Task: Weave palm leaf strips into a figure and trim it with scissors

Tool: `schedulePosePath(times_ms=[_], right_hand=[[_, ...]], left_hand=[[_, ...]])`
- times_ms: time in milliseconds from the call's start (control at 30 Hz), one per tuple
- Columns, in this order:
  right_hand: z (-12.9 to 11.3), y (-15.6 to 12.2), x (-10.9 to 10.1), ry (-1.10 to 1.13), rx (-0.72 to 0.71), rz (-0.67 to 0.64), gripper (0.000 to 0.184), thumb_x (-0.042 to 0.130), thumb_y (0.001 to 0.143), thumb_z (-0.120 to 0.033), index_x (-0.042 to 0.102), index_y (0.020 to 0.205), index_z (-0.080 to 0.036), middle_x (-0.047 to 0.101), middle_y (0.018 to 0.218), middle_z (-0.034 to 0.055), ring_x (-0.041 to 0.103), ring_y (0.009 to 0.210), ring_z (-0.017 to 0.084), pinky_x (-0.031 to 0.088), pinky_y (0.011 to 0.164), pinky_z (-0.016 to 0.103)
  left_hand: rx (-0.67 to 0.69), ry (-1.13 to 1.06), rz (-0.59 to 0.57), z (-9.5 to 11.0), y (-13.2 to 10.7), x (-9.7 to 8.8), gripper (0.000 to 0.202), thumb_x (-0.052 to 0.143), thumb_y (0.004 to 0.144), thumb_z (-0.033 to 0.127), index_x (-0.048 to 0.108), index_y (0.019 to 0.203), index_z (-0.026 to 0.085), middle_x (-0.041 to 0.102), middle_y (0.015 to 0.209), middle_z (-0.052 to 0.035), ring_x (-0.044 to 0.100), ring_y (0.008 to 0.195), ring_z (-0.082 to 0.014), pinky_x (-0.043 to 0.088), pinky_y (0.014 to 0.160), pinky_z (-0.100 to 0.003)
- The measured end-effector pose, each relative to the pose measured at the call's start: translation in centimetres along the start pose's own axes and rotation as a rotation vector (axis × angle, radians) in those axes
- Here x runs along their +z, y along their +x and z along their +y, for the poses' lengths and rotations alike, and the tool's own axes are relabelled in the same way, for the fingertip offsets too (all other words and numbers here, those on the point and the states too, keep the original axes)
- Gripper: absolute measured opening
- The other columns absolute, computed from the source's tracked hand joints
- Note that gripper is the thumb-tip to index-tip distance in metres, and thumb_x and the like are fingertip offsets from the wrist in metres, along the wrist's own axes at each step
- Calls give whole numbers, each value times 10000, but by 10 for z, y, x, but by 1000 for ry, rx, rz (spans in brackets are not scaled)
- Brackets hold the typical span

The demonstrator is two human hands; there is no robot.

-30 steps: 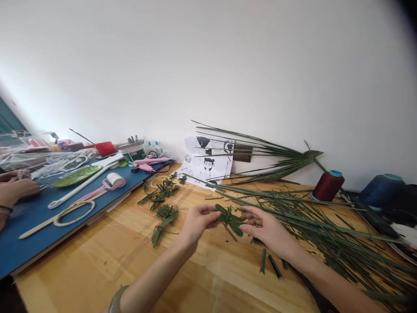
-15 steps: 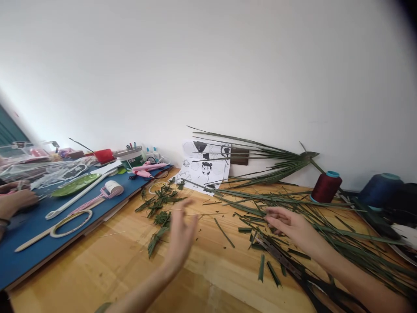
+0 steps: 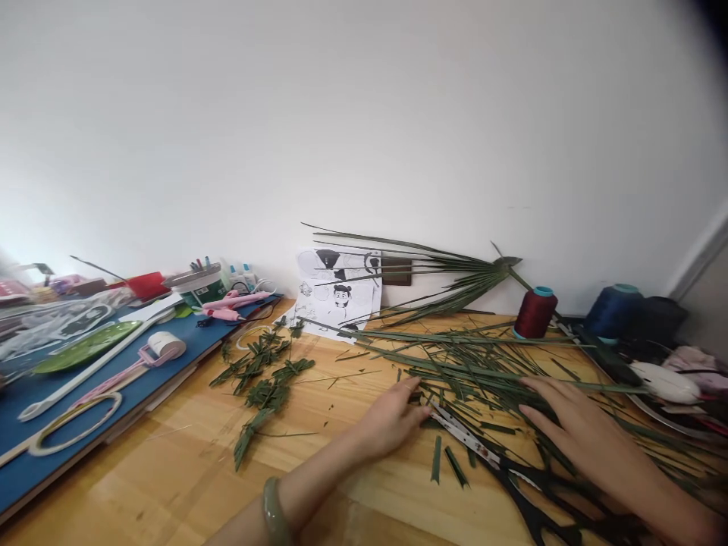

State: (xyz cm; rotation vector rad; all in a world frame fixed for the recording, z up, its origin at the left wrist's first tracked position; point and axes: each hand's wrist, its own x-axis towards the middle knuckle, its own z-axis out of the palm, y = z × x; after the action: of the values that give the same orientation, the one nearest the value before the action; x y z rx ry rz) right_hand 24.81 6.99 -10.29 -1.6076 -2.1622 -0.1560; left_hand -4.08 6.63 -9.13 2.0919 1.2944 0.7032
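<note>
My left hand (image 3: 392,418) reaches across the wooden table to short cut pieces of green palm leaf. Its thumb and forefinger are apart around some scraps, with no firm grip visible, and the other fingertips are partly hidden. My right hand (image 3: 569,418) lies open over the loose pile of long leaf strips (image 3: 478,368), fingers spread, touching it. Between the hands lie black-handled scissors (image 3: 489,455), their blade tips beside my left thumb. A few short leaf pieces (image 3: 455,464) are near the blades. Folded or knotted leaf pieces (image 3: 270,394) form a cluster further left.
A palm frond (image 3: 472,274) leans on the wall beside a printed drawing sheet (image 3: 338,303). Dark red (image 3: 535,312) and blue (image 3: 613,312) thread cones stand right. On the blue mat (image 3: 171,379) left are a pink glue gun (image 3: 224,307), a roller (image 3: 166,346) and a green leaf-shaped dish (image 3: 88,349).
My left hand has moved right and down from mid-air to the leaf scraps. My right hand has shifted right and spread over the strips. The view has turned rightward; another person's hand left view.
</note>
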Motion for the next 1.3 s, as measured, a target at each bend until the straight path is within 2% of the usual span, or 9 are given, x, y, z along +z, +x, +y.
schedulePosePath(times_ms=[100, 233, 400, 567, 733, 967, 1067, 1133, 1300], right_hand=[[11, -3, 5, -94, -25, -11, 423, 449, 756, -407, 540, 1055, -121, 570, 1082, 137, 497, 1024, 282, 391, 882, 430], [13, -3, 9, -112, -13, -13, 366, 443, 767, -334, 556, 1041, -119, 596, 1041, 139, 538, 955, 284, 431, 810, 422], [11, -2, 8, -101, -26, -2, 316, 417, 790, -266, 541, 1051, -140, 606, 963, 112, 561, 890, 245, 463, 730, 357], [11, -1, 1, -90, -66, 17, 200, 398, 805, -228, 595, 823, -203, 595, 828, 60, 557, 804, 202, 455, 694, 316], [11, 3, -3, -129, -80, 79, 166, 427, 784, -205, 588, 747, -191, 552, 935, 88, 492, 922, 242, 403, 777, 372], [7, 2, -9, -172, -58, 153, 150, 444, 777, -198, 585, 780, -146, 546, 956, 130, 480, 923, 263, 401, 785, 394], [-2, 2, -22, -153, -29, 200, 210, 415, 800, -205, 559, 921, -115, 502, 1060, 153, 429, 1016, 273, 350, 869, 410], [-7, 2, -33, -128, -5, 233, 256, 401, 808, -214, 523, 1004, -104, 477, 1101, 157, 394, 1059, 275, 305, 916, 421], [-18, 1, -51, -3, 47, 249, 265, 392, 812, -227, 512, 1021, -116, 497, 1069, 142, 406, 1039, 261, 301, 921, 414]], left_hand=[[-8, 27, 78, -5, 11, -11, 363, 335, 814, 328, 591, 1018, 172, 646, 979, -77, 575, 904, -198, 421, 794, -311], [4, 153, 181, -14, 28, -23, 314, 356, 802, 242, 596, 987, 159, 620, 1014, -101, 533, 958, -216, 369, 851, -335], [42, 315, 186, -22, 47, -15, 334, 430, 744, 135, 540, 1059, 142, 548, 1114, -112, 444, 1058, -217, 296, 916, -329], [0, 437, 195, -29, 55, -9, 203, 431, 744, 124, 578, 878, 164, 585, 917, -94, 501, 916, -218, 369, 786, -325], [2, 531, 209, -31, 60, -12, 132, 491, 708, 122, 554, 813, 169, 568, 849, -66, 512, 858, -203, 379, 738, -304], [117, 671, 298, 0, 73, -44, 177, 405, 782, 159, 568, 832, 203, 570, 909, -56, 529, 837, -186, 381, 749, -295], [208, 769, 322, 24, 77, -65, 238, 348, 817, 171, 578, 862, 215, 589, 858, -51, 509, 888, -205, 225, 934, -387], [263, 828, 329, 39, 77, -79, 282, 313, 825, 153, 575, 906, 220, 584, 894, -61, 484, 940, -216, 160, 961, -408], [311, 935, 318, 61, 64, -109, 304, 319, 814, 154, 580, 950, 232, 572, 843, -81, 510, 856, -237, 337, 757, -350]])
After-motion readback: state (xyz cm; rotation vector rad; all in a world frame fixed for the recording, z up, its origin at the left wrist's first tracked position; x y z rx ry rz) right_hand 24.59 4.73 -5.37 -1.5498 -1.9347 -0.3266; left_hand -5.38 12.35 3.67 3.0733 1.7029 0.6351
